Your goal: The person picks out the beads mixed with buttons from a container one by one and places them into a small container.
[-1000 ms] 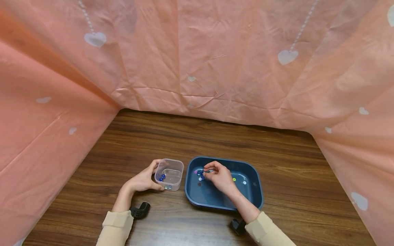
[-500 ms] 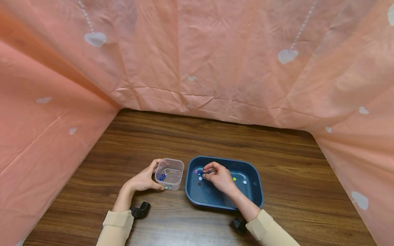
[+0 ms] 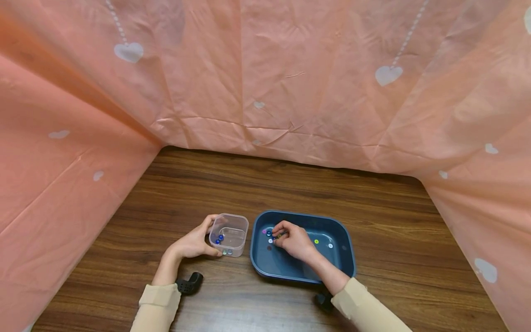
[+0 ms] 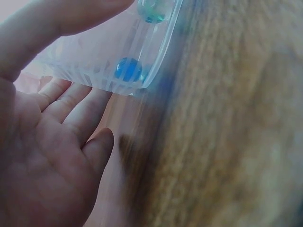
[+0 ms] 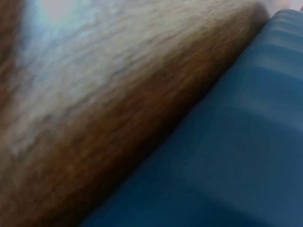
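A small clear plastic container [image 3: 229,234] stands on the wooden table, and my left hand [image 3: 191,244] grips its left side. It holds blue beads [image 3: 219,238] and pale beads [image 3: 226,252]. In the left wrist view my thumb and fingers [image 4: 61,104] wrap the container [image 4: 109,52], with a blue bead [image 4: 129,69] against its wall. To the right sits a dark blue tray [image 3: 344,267]. Inside it my right hand [image 3: 292,240] pinches a thin tweezer-like tool over loose beads: pink [image 3: 264,231], blue [image 3: 268,233], white [image 3: 270,240]. A green bead [image 3: 316,241] lies further right.
Pink cloth with white hearts [image 3: 265,69] walls in the table [image 3: 290,189] at the back and on both sides. Black wrist-mount parts show by my left sleeve [image 3: 188,282] and right sleeve [image 3: 321,299]. The right wrist view shows only the tray wall [image 5: 227,156] and blurred wood [image 5: 94,94].
My right hand has dipped slightly lower and leftward in the tray, its pinched fingertips closer to the beads. The left hand and container have stayed put.
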`<state>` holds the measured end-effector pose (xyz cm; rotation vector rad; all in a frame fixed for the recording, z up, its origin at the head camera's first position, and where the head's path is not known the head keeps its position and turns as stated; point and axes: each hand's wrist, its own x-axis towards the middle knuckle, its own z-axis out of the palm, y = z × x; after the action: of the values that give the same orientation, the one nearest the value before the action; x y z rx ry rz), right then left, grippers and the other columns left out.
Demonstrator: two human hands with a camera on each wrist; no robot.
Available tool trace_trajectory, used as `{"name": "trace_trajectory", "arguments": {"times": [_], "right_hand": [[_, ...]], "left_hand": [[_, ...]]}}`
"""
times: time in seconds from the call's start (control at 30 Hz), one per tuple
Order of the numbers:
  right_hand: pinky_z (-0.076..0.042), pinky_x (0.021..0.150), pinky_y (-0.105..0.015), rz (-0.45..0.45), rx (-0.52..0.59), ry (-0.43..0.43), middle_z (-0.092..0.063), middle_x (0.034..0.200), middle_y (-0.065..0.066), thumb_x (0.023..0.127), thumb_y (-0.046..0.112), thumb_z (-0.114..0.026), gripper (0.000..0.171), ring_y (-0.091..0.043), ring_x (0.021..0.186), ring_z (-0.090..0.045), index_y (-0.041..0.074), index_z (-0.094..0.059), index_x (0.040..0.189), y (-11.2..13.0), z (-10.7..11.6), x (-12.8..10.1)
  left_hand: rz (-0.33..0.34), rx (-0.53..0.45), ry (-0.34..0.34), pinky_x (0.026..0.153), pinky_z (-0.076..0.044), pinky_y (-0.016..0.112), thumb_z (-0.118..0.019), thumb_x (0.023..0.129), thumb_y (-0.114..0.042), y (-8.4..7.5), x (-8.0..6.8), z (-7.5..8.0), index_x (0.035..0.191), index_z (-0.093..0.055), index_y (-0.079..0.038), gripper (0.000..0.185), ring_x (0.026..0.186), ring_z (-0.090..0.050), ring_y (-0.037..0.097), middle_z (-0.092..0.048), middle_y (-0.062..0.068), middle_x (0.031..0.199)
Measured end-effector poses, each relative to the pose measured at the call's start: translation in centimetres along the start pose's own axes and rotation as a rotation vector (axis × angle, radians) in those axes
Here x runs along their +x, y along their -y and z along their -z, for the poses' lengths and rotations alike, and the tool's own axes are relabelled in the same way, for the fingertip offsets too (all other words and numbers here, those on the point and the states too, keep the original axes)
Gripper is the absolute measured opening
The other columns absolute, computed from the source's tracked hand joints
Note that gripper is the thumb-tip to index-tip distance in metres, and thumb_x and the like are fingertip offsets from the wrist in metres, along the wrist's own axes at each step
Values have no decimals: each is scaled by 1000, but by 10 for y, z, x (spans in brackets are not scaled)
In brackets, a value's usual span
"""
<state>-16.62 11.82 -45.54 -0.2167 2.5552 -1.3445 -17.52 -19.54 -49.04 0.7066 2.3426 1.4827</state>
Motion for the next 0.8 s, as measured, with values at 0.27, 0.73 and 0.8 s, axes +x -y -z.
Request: {"name": "trace_trajectory", "arguments": {"times": [0.27, 0.73, 0.8], "right_hand": [[-49, 68, -30, 17, -50, 5, -69, 96, -5, 83, -2, -69, 18, -13, 75, -62, 6, -65, 98, 1, -1, 0], [-51, 69, -30, 69, -85, -4, -68, 92, -4, 81, -2, -70, 19, -12, 75, -63, 4, -65, 97, -4, -2, -1], [-50, 69, -29, 73, -96, -2, -68, 92, -4, 81, -3, -70, 19, -11, 75, -62, 5, -65, 97, -4, -3, -1]], "left_hand": [[15, 2, -6, 101, -34, 49, -86, 71, -8, 1, 0, -1, 139, -30, -12, 88, 130, -44, 38, -46, 20, 143], [77, -17, -7, 100, -33, 51, -86, 70, -12, 0, -1, -3, 140, -29, -13, 90, 130, -45, 36, -47, 20, 141], [73, -17, -7, 100, -33, 51, -86, 70, -12, -1, -1, -2, 139, -30, -13, 90, 130, -45, 36, -47, 20, 141]]}}
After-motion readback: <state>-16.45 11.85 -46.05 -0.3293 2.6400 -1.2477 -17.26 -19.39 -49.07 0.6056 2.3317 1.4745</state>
